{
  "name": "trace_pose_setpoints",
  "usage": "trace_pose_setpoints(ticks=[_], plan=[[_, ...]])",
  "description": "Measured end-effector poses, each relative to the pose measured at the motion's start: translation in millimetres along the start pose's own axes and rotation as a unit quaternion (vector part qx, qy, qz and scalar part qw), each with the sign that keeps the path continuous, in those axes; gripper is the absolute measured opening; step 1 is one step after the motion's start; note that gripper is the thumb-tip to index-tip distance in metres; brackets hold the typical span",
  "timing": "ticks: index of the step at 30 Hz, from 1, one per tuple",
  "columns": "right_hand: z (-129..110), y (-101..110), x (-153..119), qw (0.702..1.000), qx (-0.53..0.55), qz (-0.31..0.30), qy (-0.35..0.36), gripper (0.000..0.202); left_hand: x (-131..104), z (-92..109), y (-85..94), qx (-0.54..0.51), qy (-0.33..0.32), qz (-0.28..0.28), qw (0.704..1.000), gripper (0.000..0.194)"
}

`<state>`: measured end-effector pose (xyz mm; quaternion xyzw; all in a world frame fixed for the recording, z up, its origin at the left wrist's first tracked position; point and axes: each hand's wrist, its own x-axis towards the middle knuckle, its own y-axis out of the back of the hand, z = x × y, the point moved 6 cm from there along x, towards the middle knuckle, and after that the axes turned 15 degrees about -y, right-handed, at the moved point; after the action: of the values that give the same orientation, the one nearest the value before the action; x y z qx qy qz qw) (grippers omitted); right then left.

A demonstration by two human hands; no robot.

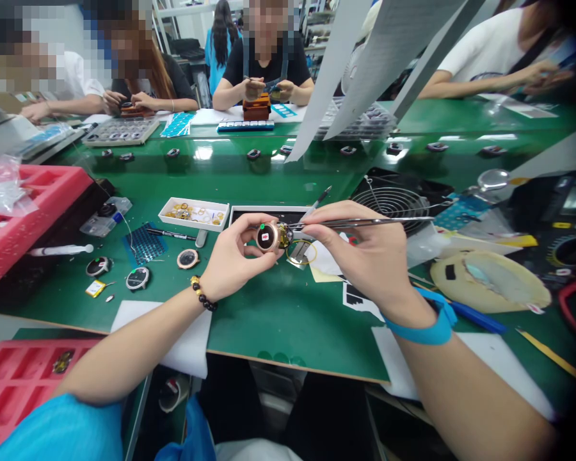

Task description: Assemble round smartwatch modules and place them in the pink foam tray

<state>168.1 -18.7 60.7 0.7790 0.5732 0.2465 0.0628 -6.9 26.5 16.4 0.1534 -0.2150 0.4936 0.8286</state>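
Observation:
Between the fingers and thumb of my left hand [240, 253] is a round watch case [267, 237] with a rose-gold rim, its dark face lit with a small red mark and a green dot. Gold and dark inner parts [284, 235] stick out at its right side. My right hand [365, 246] pinches metal tweezers [379, 223], whose tips reach to these parts; whether they grip anything is too small to tell. Below the tips a thin yellow ring [301, 252] shows. Left of my hands, a rose-gold watch case [188, 258] and a silver watch case [137, 278] lie on the green table.
A white box [194, 213] of small gold parts stands beyond my left hand. Red trays [24, 218] are at the left. A round fan grille [391, 203] and a cream pouch [489, 282] lie at the right. Several people [264, 70] sit across the bench.

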Motion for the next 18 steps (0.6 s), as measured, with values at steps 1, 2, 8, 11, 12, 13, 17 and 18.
trace_pose_setpoints(ticks=[1, 2, 8, 11, 12, 13, 17, 18], plan=[[-1, 0, 0, 1.000, -0.001, 0.000, 0.001, 0.036, 0, 0, -0.1, 0.001, 0.001, 0.000, 1.000, 0.046], [-1, 0, 0, 1.000, -0.002, 0.000, 0.003, 0.035, 0, -1, -0.1, 0.002, 0.003, 0.000, 1.000, 0.046], [-2, 0, 0, 1.000, 0.004, -0.006, 0.006, 0.033, 0, -2, 0.9, 0.012, 0.005, -0.001, 1.000, 0.046], [3, 1, 1, 1.000, -0.001, -0.001, -0.010, 0.037, 1, -2, 1.7, 0.017, 0.002, -0.003, 1.000, 0.046], [5, 2, 2, 1.000, -0.001, 0.001, -0.015, 0.039, 1, -2, 2.0, 0.018, 0.001, -0.001, 1.000, 0.046], [6, 3, 2, 1.000, 0.001, 0.003, -0.018, 0.040, 1, -2, 2.3, 0.020, -0.001, 0.001, 1.000, 0.046], [10, 7, 3, 0.999, 0.031, 0.014, -0.021, 0.040, 1, -1, 2.3, 0.025, -0.013, 0.007, 1.000, 0.045], [10, 7, 4, 0.999, 0.035, 0.015, -0.023, 0.040, 1, -1, 2.1, 0.029, -0.017, 0.006, 0.999, 0.045]])
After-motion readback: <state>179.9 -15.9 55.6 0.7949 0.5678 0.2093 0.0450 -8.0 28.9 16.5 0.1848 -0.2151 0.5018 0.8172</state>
